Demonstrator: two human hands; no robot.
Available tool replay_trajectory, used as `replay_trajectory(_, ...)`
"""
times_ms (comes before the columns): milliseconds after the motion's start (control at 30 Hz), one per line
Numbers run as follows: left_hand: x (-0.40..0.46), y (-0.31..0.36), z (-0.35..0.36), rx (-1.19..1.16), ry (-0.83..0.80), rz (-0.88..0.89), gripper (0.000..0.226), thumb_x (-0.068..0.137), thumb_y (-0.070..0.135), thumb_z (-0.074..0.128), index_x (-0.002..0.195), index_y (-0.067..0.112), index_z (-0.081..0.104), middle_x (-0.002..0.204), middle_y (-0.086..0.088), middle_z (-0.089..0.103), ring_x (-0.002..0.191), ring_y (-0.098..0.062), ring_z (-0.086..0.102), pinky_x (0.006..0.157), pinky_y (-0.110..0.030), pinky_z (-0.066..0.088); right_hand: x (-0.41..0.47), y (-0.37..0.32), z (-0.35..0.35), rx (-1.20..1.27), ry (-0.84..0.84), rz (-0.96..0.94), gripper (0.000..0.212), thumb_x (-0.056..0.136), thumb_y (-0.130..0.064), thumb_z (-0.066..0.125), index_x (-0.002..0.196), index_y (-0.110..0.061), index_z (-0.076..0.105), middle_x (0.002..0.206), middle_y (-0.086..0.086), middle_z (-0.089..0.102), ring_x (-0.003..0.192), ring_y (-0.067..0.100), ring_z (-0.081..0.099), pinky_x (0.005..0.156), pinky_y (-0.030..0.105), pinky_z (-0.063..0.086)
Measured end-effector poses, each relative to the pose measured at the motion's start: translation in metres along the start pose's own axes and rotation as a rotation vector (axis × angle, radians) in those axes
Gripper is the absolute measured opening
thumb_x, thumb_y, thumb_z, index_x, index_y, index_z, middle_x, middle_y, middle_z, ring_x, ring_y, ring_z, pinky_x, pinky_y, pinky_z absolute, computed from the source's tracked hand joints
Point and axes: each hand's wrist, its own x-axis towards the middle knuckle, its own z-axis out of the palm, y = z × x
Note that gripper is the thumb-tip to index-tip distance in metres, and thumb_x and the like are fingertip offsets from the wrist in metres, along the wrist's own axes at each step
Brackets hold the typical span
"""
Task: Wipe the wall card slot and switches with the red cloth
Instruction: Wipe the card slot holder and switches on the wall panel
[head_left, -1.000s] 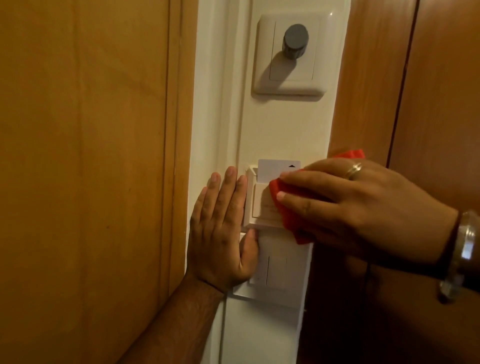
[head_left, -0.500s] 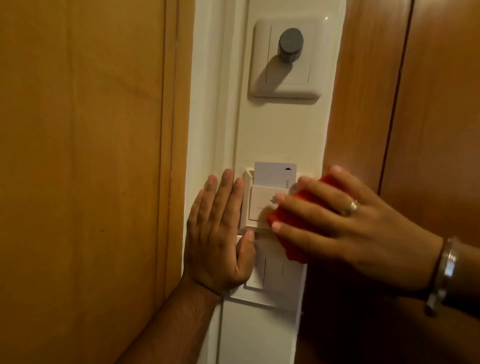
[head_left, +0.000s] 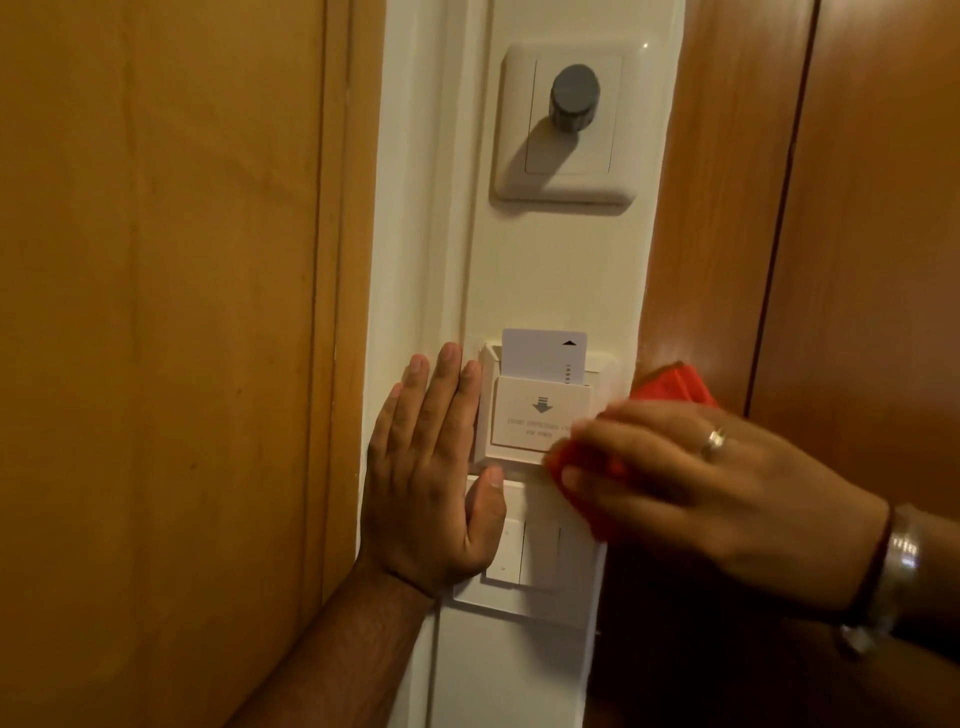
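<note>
A white card slot (head_left: 540, 415) with a white key card (head_left: 543, 356) standing in it is fixed to a narrow white wall strip. Directly below sits a white switch plate (head_left: 535, 558). My right hand (head_left: 717, 488) grips the red cloth (head_left: 597, 486) and presses it on the slot's lower right corner and the top right of the switch plate. Part of the cloth shows behind the hand. My left hand (head_left: 431, 478) lies flat and open on the wall left of the slot, its thumb on the switch plate's upper left.
A white plate with a grey round knob (head_left: 574, 98) is mounted higher on the same strip. A light wooden panel (head_left: 166, 338) stands to the left and a darker wooden door (head_left: 841, 234) to the right.
My right hand has slid the red cloth down and to the right, off the face of the card slot to its lower right corner. The left hand has stayed flat in place.
</note>
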Motion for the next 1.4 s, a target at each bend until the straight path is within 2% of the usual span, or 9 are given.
replay_trajectory(133, 0.001, 0.0, -0.001, -0.009, -0.001, 0.011, 0.08, 0.086, 0.039, 0.041, 0.158, 0.021, 0.011, 0.167, -0.001, 0.014, 0.157, -0.021, 0.01, 0.128, -0.038, 0.007, 0.011, 0.01, -0.006, 0.065, 0.034, 0.202, 0.049, 0.085, -0.037, 0.046, 0.127, -0.013, 0.052, 0.124, 0.017, 0.055, 0.106, 0.033, 0.054, 0.08, 0.044, 0.051)
replay_trajectory(267, 0.0, 0.0, 0.0, 0.001, 0.005, 0.011, 0.079, 0.088, 0.04, 0.04, 0.159, 0.022, 0.01, 0.167, 0.001, 0.011, 0.157, -0.021, 0.01, 0.128, -0.038, 0.006, 0.005, -0.007, -0.002, 0.041, -0.033, 0.031, 0.039, 0.085, -0.028, 0.051, 0.122, -0.014, 0.056, 0.115, 0.013, 0.064, 0.099, 0.03, 0.062, 0.073, 0.042, 0.057)
replay_trajectory(433, 0.001, 0.0, 0.0, -0.003, 0.001, 0.007, 0.079, 0.088, 0.041, 0.04, 0.159, 0.022, 0.011, 0.166, 0.0, 0.014, 0.157, -0.022, 0.012, 0.128, -0.039, 0.008, 0.013, 0.016, -0.014, 0.104, -0.003, 0.331, 0.053, 0.083, -0.039, 0.052, 0.129, -0.011, 0.052, 0.12, 0.02, 0.058, 0.1, 0.037, 0.058, 0.074, 0.044, 0.052)
replay_trajectory(567, 0.0, 0.0, 0.0, 0.002, -0.002, 0.008, 0.079, 0.088, 0.04, 0.041, 0.158, 0.021, 0.011, 0.167, 0.0, 0.013, 0.157, -0.022, 0.011, 0.128, -0.037, 0.006, 0.004, -0.006, -0.007, 0.057, -0.035, 0.11, 0.045, 0.08, -0.032, 0.057, 0.121, -0.014, 0.059, 0.112, 0.015, 0.065, 0.093, 0.03, 0.064, 0.072, 0.039, 0.054)
replay_trajectory(733, 0.0, 0.0, 0.0, -0.006, 0.0, 0.003, 0.078, 0.088, 0.041, 0.04, 0.158, 0.022, 0.011, 0.166, 0.0, 0.014, 0.157, -0.021, 0.012, 0.128, -0.038, 0.007, 0.013, 0.013, -0.015, 0.116, -0.038, 0.324, 0.051, 0.084, -0.039, 0.049, 0.127, -0.012, 0.054, 0.119, 0.018, 0.06, 0.097, 0.034, 0.06, 0.073, 0.042, 0.054)
replay_trajectory(867, -0.001, 0.0, 0.0, 0.004, 0.003, 0.004, 0.078, 0.088, 0.041, 0.039, 0.158, 0.022, 0.01, 0.167, 0.0, 0.013, 0.157, -0.022, 0.012, 0.128, -0.038, 0.008, 0.003, -0.011, -0.01, 0.095, -0.076, 0.126, 0.045, 0.076, -0.031, 0.065, 0.117, -0.015, 0.063, 0.113, 0.011, 0.065, 0.093, 0.027, 0.064, 0.073, 0.038, 0.057)
replay_trajectory(1000, 0.0, 0.0, -0.001, 0.01, -0.003, 0.008, 0.078, 0.088, 0.04, 0.04, 0.159, 0.022, 0.01, 0.167, 0.0, 0.013, 0.157, -0.022, 0.011, 0.128, -0.038, 0.007, 0.009, -0.005, -0.015, 0.153, -0.081, 0.3, 0.05, 0.081, -0.036, 0.057, 0.125, -0.013, 0.056, 0.117, 0.015, 0.062, 0.094, 0.03, 0.062, 0.07, 0.04, 0.057)
replay_trajectory(1167, -0.001, 0.002, -0.002, 0.004, -0.004, -0.001, 0.078, 0.088, 0.039, 0.04, 0.158, 0.02, 0.012, 0.166, -0.003, 0.016, 0.157, -0.023, 0.012, 0.128, -0.04, 0.009, 0.017, -0.025, -0.017, 0.09, -0.171, 0.196, 0.057, 0.065, -0.035, 0.075, 0.116, -0.014, 0.062, 0.11, 0.013, 0.064, 0.086, 0.029, 0.063, 0.064, 0.04, 0.058)
replay_trajectory(1400, 0.003, 0.005, -0.004, 0.018, -0.002, 0.015, 0.069, 0.097, 0.052, 0.027, 0.155, 0.014, 0.02, 0.163, -0.007, 0.022, 0.155, -0.027, 0.017, 0.127, -0.041, 0.014, 0.051, -0.013, -0.033, 0.07, -0.322, 0.071, 0.04, 0.084, -0.024, 0.049, 0.121, -0.01, 0.055, 0.106, 0.013, 0.061, 0.084, 0.031, 0.059, 0.064, 0.041, 0.054)
